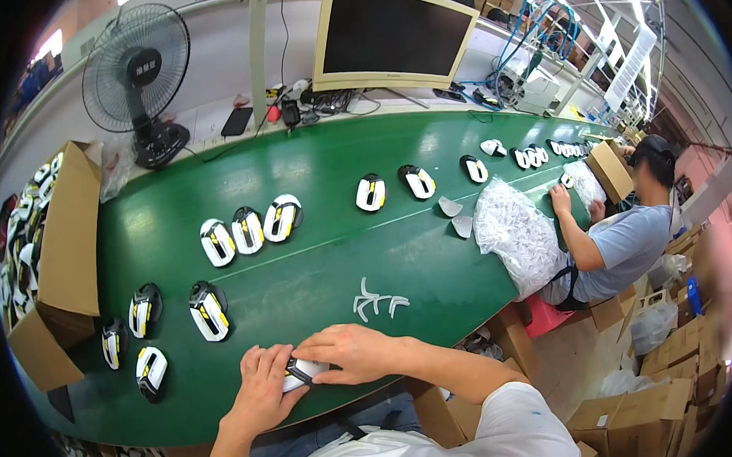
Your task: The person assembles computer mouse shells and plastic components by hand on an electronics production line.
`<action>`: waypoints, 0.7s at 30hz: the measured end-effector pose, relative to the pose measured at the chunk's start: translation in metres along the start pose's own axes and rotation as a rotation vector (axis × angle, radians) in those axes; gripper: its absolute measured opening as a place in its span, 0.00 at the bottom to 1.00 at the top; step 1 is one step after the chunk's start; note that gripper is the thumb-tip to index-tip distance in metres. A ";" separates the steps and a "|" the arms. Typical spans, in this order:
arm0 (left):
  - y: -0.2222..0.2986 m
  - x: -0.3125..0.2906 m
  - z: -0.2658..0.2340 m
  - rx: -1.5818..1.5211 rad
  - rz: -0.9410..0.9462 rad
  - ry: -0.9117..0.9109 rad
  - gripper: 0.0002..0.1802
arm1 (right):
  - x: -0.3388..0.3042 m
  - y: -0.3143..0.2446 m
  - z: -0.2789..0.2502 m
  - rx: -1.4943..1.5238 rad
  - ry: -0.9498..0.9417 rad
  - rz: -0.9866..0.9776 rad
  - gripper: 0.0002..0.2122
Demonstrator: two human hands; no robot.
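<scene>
My left hand (pixel 259 387) and my right hand (pixel 359 352) close from both sides on a white-and-black plastic housing (pixel 297 376) at the table's near edge. Fingers cover much of the housing. Several oval housings in white, black and yellow lie to the left, the nearest being one housing (pixel 209 312) beyond my left hand. Farther off, three of them stand close together, among them a white housing (pixel 248 230). Just past my right hand lie a few thin, curved, whitish strips (pixel 369 296).
An open cardboard box (pixel 71 248) full of similar parts stands at the left, near a black fan (pixel 144 68). Clear bags of pale parts (pixel 513 235) lie to the right, beside a seated co-worker (pixel 627 232). A monitor (pixel 395 35) stands behind the green table (pixel 299 274).
</scene>
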State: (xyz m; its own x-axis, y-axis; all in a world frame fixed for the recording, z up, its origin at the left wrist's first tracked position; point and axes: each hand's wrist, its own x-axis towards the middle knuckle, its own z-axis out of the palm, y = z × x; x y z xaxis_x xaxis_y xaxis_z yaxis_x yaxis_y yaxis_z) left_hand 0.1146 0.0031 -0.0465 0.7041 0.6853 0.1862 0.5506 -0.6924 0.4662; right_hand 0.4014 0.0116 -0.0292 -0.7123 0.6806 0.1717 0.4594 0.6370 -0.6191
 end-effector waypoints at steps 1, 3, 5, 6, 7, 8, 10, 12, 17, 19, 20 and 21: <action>0.000 -0.001 0.000 0.005 -0.004 -0.007 0.47 | 0.001 -0.001 0.002 -0.030 -0.009 -0.002 0.28; -0.001 -0.002 0.004 0.008 -0.004 0.015 0.47 | 0.004 0.000 -0.001 -0.040 -0.036 0.022 0.28; -0.003 -0.005 0.005 0.003 -0.014 0.027 0.48 | 0.003 -0.003 0.002 -0.036 -0.070 0.051 0.28; -0.003 -0.005 0.006 -0.007 -0.028 0.045 0.48 | 0.001 -0.002 0.004 -0.049 -0.043 0.040 0.27; -0.002 -0.006 0.006 -0.020 -0.048 0.059 0.48 | -0.001 -0.001 0.007 -0.054 -0.020 0.030 0.27; -0.001 -0.008 0.006 -0.023 -0.066 0.053 0.48 | -0.003 0.000 0.010 -0.039 -0.031 0.026 0.27; -0.002 -0.006 0.002 -0.026 -0.096 0.008 0.49 | -0.005 0.007 0.019 -0.013 0.112 -0.029 0.28; -0.005 -0.004 0.002 -0.009 -0.082 0.002 0.48 | 0.001 0.007 0.008 0.095 0.022 0.085 0.27; -0.014 0.009 0.011 -0.055 -0.016 0.070 0.47 | -0.002 0.008 -0.004 0.042 0.162 0.094 0.28; -0.015 0.007 0.012 -0.081 -0.033 0.063 0.47 | 0.002 0.011 0.006 0.033 0.173 0.053 0.27; -0.015 0.005 0.012 -0.092 -0.043 0.058 0.47 | 0.005 0.011 0.006 0.041 0.167 0.050 0.26; -0.015 0.004 0.013 -0.105 -0.078 0.053 0.47 | 0.007 0.011 0.010 0.008 0.173 0.001 0.27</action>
State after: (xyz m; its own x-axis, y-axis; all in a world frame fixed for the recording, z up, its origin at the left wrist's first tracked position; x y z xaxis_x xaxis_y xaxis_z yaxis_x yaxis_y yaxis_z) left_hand 0.1147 0.0133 -0.0639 0.6351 0.7488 0.1898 0.5505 -0.6111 0.5688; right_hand 0.3967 0.0198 -0.0424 -0.6093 0.7341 0.2997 0.4555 0.6335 -0.6255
